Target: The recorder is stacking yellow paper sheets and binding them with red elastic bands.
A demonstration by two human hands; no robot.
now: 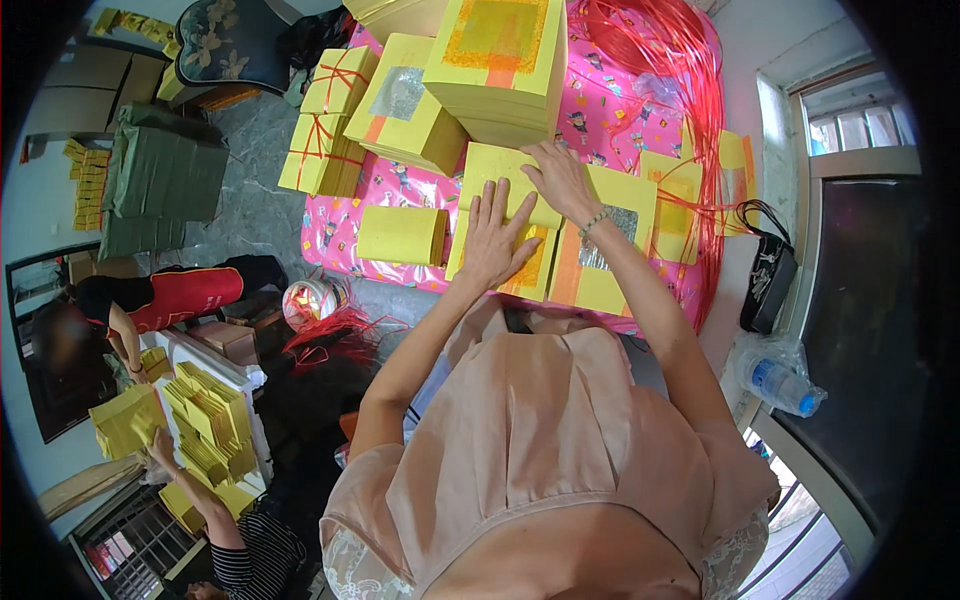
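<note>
My left hand [492, 240] lies flat with its fingers spread, across a folded plain yellow paper [490, 170] and the gold-foil yellow sheet [535, 272] under it. Beside it my right hand [565, 185], with a bracelet at the wrist, rests with outstretched fingers on the plain paper's right edge. Neither hand grips anything. To the right of the gold-foil sheet is a yellow stack with a silver foil square [600, 252], partly covered by my right forearm. Left of my hands sits a smaller bundle of folded yellow paper [400, 236].
A pink patterned cloth [590, 110] covers the table. Tall yellow paper stacks [500, 90] and red-tied bundles [325, 150] stand at the back. Red plastic strings [705, 150] hang along the right. At left, two people handle yellow papers [205, 415] at a white table.
</note>
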